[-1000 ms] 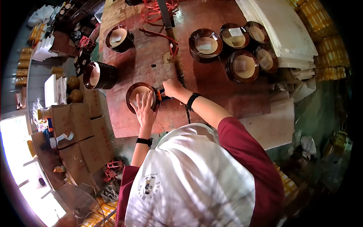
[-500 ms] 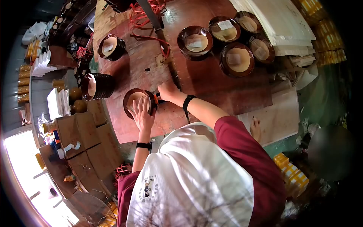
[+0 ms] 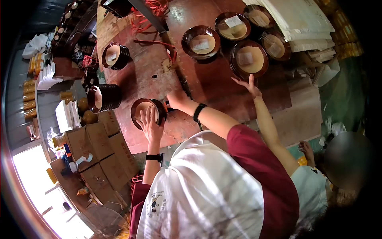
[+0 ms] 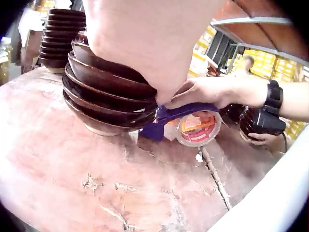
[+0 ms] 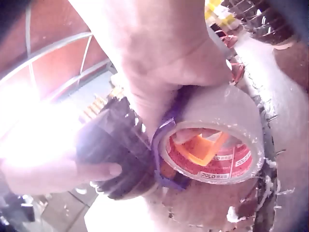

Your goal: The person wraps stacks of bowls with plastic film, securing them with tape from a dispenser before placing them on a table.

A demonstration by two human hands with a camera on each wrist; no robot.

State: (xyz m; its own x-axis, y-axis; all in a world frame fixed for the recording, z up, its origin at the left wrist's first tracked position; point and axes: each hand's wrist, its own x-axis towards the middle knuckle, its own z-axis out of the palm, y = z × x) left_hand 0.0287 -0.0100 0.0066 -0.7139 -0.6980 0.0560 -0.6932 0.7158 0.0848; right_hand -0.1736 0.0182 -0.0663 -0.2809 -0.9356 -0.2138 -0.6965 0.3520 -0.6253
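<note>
My left hand [image 3: 150,124] lies with straight, spread fingers over the top of a stack of dark brown glossy bowls [image 4: 106,92] with pale insides. In the right wrist view one finger [image 5: 108,170] lies along the stack's side. My right hand [image 3: 178,99] grips a purple tape dispenser [image 4: 186,112] beside that stack, its front end close against the bowls. A wide tape roll [image 5: 222,108] with a red-printed core and an orange part inside sits on the dispenser. In the left wrist view part of the bowls is hidden behind my left hand.
Two more bowl stacks [image 3: 105,98] [image 3: 115,55] stand on the left of the red table [image 3: 147,85]. Several stacks [image 3: 201,43] are at the far right, where another person's hand [image 3: 252,88] reaches in. Red strapping [image 3: 149,18] lies behind, white sheets [image 3: 296,24] at right.
Another person's arm has come in from the right, its hand reaching a far-right bowl stack. My head view has shifted slightly; both my hands stay at the same bowl stack.
</note>
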